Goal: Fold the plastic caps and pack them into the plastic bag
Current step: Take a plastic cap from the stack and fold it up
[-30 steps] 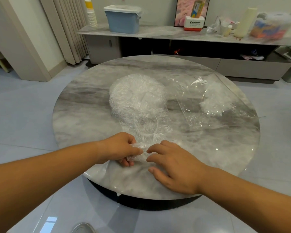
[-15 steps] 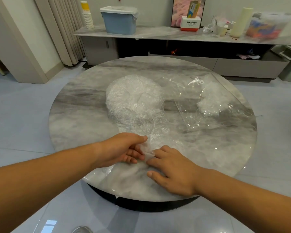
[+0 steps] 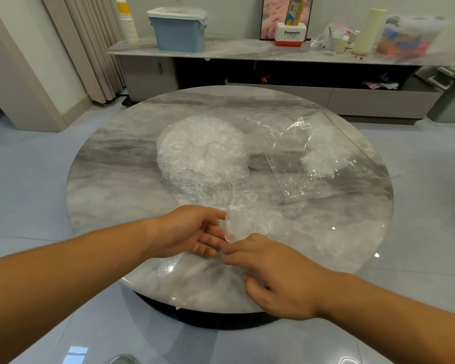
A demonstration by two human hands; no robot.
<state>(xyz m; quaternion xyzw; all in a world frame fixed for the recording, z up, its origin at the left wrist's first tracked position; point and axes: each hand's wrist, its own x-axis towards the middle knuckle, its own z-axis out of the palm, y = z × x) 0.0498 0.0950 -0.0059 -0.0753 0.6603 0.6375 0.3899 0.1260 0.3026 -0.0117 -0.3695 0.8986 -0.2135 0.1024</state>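
A crumpled clear plastic cap (image 3: 247,222) is pressed onto the marble table's (image 3: 116,179) near edge by the right hand's (image 3: 279,274) straight fingers and touched by the left hand (image 3: 189,232), neither being clenched. It is judged feather-light, limp and slippery; the gathered rim should be pinched.

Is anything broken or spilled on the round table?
Nothing stands out. The pile of caps sits heaped on the table, the plastic bag lies crinkled beside it; nothing looks torn or spilled.
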